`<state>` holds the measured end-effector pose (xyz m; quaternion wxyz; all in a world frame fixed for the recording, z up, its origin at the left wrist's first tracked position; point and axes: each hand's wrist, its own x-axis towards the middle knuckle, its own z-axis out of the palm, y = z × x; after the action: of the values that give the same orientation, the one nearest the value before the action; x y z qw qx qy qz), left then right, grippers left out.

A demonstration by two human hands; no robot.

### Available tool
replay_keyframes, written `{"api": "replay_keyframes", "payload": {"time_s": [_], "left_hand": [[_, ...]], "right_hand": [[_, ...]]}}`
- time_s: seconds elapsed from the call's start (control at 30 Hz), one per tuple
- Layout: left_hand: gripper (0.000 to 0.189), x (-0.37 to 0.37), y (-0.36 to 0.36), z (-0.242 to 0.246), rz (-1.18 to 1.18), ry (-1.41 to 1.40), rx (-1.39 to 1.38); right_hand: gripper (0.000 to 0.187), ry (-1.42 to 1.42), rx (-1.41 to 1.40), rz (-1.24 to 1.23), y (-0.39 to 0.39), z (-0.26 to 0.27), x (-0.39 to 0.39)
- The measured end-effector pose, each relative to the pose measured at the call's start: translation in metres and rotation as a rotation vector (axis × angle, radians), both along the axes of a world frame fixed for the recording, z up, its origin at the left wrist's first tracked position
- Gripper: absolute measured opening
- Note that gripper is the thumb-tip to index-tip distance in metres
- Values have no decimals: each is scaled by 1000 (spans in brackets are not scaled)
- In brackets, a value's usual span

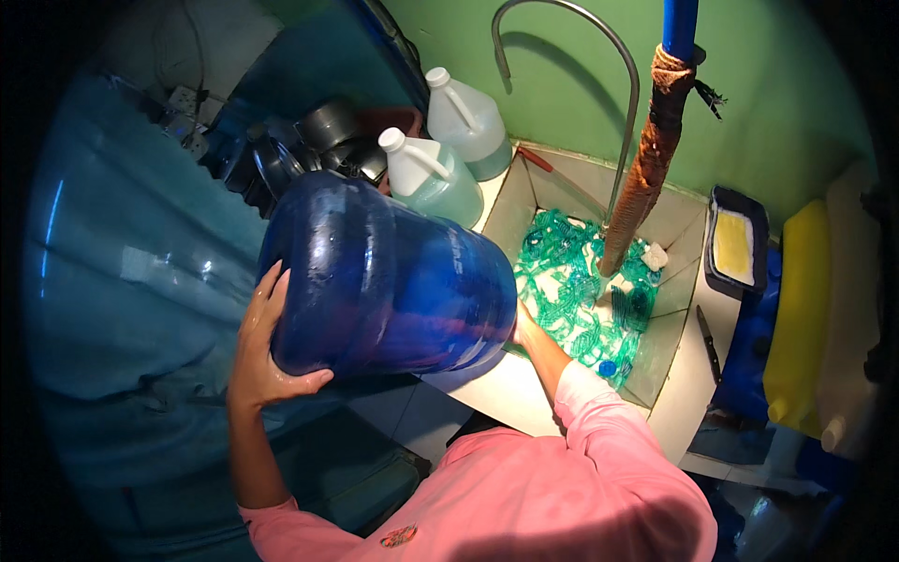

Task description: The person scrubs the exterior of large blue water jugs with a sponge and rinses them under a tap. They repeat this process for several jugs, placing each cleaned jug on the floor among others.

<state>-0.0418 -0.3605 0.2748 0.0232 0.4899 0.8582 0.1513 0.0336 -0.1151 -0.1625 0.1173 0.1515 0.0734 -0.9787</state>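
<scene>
A large blue plastic water bottle [421, 288] lies on its side in the air, its mouth end turned toward the sink. My left hand [263, 344] is spread over the bottle's base, thumb underneath. At the other end, my right hand [521, 324] supports the bottle near its neck; most of its fingers are hidden behind the bottle. Beyond that hand is a tiled sink [667, 344]. On its bottom lies green stringy, net-like material [586, 302], with a round blue cap [607, 368] near the front.
A curved metal faucet [635, 91] and a cloth-wrapped pipe [650, 161] reach into the sink. Two white-capped jugs [435, 179] stand behind the bottle, near metal pots [330, 126]. A knife [709, 344] and a black tray [758, 270] are on the right. Yellow container [801, 309] beyond.
</scene>
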Motion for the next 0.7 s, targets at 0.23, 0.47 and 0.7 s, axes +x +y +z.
{"api": "replay_keyframes", "payload": {"time_s": [0.23, 0.47, 0.7], "left_hand": [[117, 17, 8, -12, 102, 41, 22], [115, 27, 33, -10, 77, 58, -58], [115, 36, 47, -7, 120, 50, -82]], "right_hand": [[49, -134, 583, 101, 6, -78, 4], [31, -156, 355, 57, 28, -100, 39], [21, -442, 833, 146, 51, -182, 48]]}}
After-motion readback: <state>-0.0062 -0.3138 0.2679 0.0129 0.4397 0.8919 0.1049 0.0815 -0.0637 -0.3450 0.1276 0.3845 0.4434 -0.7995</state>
